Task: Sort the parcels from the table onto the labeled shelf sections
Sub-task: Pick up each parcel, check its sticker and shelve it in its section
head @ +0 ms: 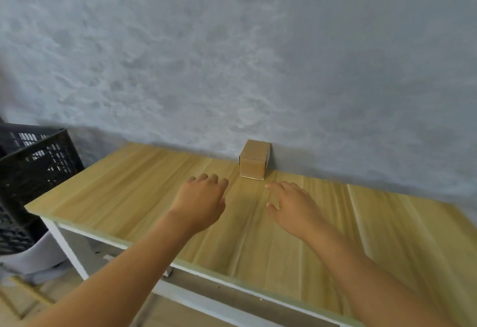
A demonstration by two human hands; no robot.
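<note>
One small brown cardboard parcel [254, 160] stands on the wooden table [129, 190], at its far edge against the grey wall. My left hand [200, 201] hovers over the table just short of the parcel and to its left, fingers loosely bent, holding nothing. My right hand [293, 206] is stretched out palm down just short of the parcel and to its right, fingers spread and straight. Neither hand touches the parcel. No shelf is in view.
A black plastic crate [33, 171] stands to the left of the table, with a white object [38, 257] below it. The table has a white frame [67, 246]. The grey wall [232, 55] runs right behind the table.
</note>
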